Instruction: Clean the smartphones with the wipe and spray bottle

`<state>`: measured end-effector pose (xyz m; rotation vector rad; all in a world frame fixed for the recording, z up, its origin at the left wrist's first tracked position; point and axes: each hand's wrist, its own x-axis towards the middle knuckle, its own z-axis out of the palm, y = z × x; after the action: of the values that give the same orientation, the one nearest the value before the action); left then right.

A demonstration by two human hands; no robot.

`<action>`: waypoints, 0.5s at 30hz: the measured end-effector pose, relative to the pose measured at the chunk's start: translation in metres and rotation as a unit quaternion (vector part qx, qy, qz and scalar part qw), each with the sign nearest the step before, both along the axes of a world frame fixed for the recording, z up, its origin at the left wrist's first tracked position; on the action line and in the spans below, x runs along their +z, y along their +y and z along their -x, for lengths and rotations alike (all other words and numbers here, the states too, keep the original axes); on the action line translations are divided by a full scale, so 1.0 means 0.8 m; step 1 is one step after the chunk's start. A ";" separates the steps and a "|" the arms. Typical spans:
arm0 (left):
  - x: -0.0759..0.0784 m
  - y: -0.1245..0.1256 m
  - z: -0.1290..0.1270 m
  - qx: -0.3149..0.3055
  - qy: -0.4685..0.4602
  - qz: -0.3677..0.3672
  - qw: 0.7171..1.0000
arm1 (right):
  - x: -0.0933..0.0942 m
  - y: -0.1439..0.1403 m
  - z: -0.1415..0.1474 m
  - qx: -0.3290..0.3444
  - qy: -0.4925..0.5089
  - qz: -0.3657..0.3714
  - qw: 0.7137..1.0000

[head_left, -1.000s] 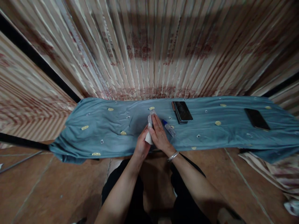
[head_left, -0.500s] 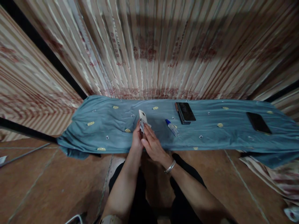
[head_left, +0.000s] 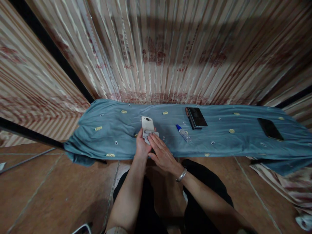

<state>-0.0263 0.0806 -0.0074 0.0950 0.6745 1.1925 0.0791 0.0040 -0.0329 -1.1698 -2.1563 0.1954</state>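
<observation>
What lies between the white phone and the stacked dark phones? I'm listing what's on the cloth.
A small blue-capped bottle lies on the cloth there, in the head view.

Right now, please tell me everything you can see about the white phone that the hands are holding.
The white rectangular phone shows a smooth, plastic-looking back with rounded corners and one small dark round spot near its top end. It stands roughly lengthwise away from the person, above the blue-grey patterned cloth. The left hand grips its lower end, and the right hand presses a small white wipe against its lower part. Its screen side is hidden.
</observation>
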 end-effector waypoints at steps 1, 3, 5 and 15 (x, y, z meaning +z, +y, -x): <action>0.004 -0.001 0.000 0.002 0.001 0.006 1.000 | -0.002 0.000 -0.001 0.003 0.004 0.000 1.000; 0.009 -0.002 -0.003 0.009 -0.003 0.006 1.000 | -0.006 0.002 -0.004 0.004 0.012 0.005 1.000; 0.011 -0.004 -0.007 0.017 -0.004 0.009 1.000 | -0.011 0.007 -0.008 -0.006 0.025 0.014 1.000; 0.012 -0.030 -0.027 -0.014 0.028 0.014 0.999 | -0.022 0.050 -0.042 -0.078 0.079 0.021 0.994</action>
<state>-0.0047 0.0568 0.0026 0.1157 0.7365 1.1562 0.1127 0.0436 -0.0505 -1.2955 -1.9232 0.2570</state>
